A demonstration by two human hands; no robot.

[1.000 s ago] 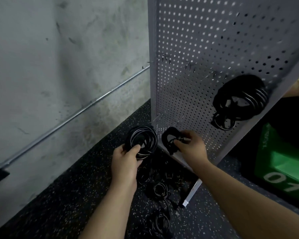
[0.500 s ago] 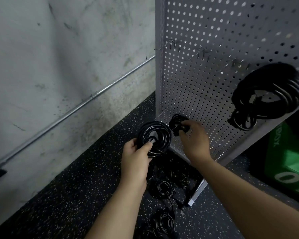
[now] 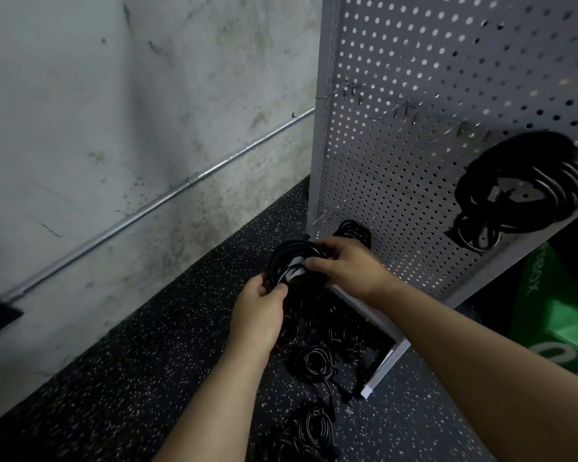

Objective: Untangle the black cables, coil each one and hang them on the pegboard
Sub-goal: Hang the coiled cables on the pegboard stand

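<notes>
I hold a coil (image 3: 289,261) low before the pegboard (image 3: 397,168): left hand (image 3: 259,308) curled round its near rim, right hand (image 3: 344,268) pinching its far side, both arms reaching forward and down. Coiling looks done; next, I judge, it needs lifting onto a free hook (image 3: 351,91) above my right hand. More cables (image 3: 317,363) lie below.

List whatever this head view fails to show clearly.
All in the head view.
- Small coil by the pegboard: the right hand covers most of it; its hook is unseen.
- Held coil: both hands, left hand included, hide its ends.
- Floor cables: black on dark floor, count unclear.
- Green box: cut off by right edge.
</notes>
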